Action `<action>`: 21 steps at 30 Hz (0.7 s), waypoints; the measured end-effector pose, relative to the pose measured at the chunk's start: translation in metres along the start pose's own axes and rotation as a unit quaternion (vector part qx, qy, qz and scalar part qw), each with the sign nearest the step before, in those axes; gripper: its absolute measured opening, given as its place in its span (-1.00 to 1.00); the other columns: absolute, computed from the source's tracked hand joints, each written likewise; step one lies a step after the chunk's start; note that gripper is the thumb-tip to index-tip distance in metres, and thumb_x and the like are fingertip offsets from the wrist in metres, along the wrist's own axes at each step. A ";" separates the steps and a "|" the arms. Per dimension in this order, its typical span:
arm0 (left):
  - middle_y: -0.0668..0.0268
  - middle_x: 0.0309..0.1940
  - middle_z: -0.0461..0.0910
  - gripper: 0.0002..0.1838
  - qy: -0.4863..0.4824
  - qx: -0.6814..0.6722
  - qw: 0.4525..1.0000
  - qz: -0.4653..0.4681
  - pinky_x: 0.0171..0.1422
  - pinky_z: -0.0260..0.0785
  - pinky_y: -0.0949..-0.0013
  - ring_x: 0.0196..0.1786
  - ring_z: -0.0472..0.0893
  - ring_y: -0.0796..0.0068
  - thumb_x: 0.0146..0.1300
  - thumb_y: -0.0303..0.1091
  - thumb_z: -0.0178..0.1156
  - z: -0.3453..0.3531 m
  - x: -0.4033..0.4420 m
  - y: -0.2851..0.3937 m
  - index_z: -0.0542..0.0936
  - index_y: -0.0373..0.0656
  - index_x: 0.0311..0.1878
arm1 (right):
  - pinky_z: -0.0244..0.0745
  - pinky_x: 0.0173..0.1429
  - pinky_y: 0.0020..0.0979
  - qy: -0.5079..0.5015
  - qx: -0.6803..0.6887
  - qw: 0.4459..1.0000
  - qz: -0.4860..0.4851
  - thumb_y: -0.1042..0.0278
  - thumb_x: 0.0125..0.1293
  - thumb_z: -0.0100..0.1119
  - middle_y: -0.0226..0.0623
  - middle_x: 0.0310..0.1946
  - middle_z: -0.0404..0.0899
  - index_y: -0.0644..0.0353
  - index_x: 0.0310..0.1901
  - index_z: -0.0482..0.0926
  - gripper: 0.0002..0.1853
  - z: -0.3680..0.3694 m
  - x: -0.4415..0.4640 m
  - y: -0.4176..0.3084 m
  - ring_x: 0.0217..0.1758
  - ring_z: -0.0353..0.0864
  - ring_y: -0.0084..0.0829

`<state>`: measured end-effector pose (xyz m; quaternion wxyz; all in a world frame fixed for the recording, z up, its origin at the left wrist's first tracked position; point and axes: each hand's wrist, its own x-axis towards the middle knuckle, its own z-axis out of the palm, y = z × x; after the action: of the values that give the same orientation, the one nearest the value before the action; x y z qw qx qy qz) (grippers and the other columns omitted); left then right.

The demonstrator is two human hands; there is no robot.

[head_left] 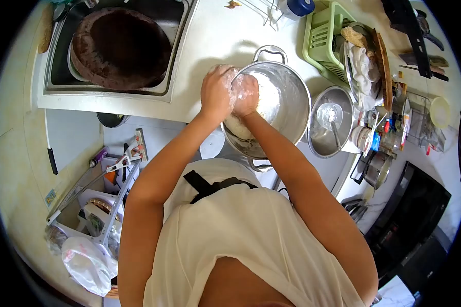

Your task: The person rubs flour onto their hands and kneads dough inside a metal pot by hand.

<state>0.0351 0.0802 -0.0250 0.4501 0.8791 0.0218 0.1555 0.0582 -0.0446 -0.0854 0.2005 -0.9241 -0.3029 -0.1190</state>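
Observation:
A large two-handled steel pot (292,110) stands at the counter's front edge with white flour (269,97) and a pale doughy mass (238,128) inside. My left hand (218,91) is closed, its fingers curled at the pot's left rim and coated in white. Right against it, my right hand (246,94) is also closed, just inside the rim and dusted with flour. The two hands meet, and whatever lies between their fingers is hidden. To the right of the pot sits a steel bowl (317,135) holding a clear cup (330,115) and a spoon (335,134).
A sink (176,51) at the left holds a big round brown lid-like object (120,48). At the right back stands a green dish rack (317,43) with dishes. A blue-lidded jar (297,7) is at the back. Below left is a cart (100,220) with bags.

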 end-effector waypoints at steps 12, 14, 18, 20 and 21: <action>0.18 -0.04 0.59 -0.78 -0.044 0.033 0.998 -0.023 0.22 0.27 0.10 0.05 0.49 0.07 0.25 -0.26 0.11 -0.004 0.011 0.006 0.65 -0.15 -0.20 | 0.28 0.22 -0.08 -0.282 0.004 0.938 0.202 0.10 0.27 -0.09 -0.04 -0.29 0.64 0.17 -0.03 0.50 -0.61 -0.079 0.025 -0.009 -0.05 0.57 -0.02; 0.19 -0.02 0.59 -0.77 -0.038 0.034 0.998 -0.026 0.26 0.24 0.10 0.08 0.49 0.07 0.26 -0.24 0.11 0.000 0.009 0.004 0.65 -0.14 -0.17 | 0.35 0.16 -0.05 -0.317 0.004 0.904 0.286 0.12 0.29 -0.06 -0.03 -0.31 0.63 0.20 -0.01 0.46 -0.63 -0.109 0.023 -0.024 -0.08 0.58 0.01; 0.20 0.00 0.59 -0.74 -0.054 0.030 0.997 -0.055 0.32 0.21 0.09 0.12 0.48 0.06 0.27 -0.21 0.11 -0.001 0.009 0.006 0.65 -0.13 -0.12 | 0.34 0.11 -0.06 -0.113 -0.020 0.962 0.249 0.26 0.11 0.14 -0.10 -0.10 0.54 0.16 -0.10 0.50 -0.69 -0.088 -0.024 -0.029 0.01 0.50 -0.04; 0.19 -0.02 0.59 -0.75 -0.050 0.025 0.997 -0.051 0.29 0.23 0.09 0.10 0.49 0.06 0.25 -0.23 0.12 -0.003 0.011 0.007 0.65 -0.14 -0.13 | 0.31 0.11 -0.08 -0.098 -0.089 0.980 0.146 0.25 0.08 0.15 -0.15 -0.09 0.51 0.15 -0.13 0.52 -0.69 -0.076 -0.034 -0.033 0.02 0.46 -0.09; 0.18 -0.04 0.59 -0.76 -0.045 0.019 0.998 -0.048 0.25 0.25 0.09 0.07 0.50 0.05 0.24 -0.25 0.13 -0.004 0.011 0.009 0.65 -0.15 -0.15 | 0.29 0.11 -0.09 -0.091 -0.124 0.984 0.093 0.25 0.06 0.16 -0.17 -0.09 0.49 0.15 -0.15 0.52 -0.69 -0.070 -0.036 -0.033 0.03 0.45 -0.11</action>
<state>0.0434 0.0799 -0.0130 0.4411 0.8914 0.0467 0.0936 0.0023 -0.0697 -0.0253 0.0659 -0.9729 -0.2156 -0.0515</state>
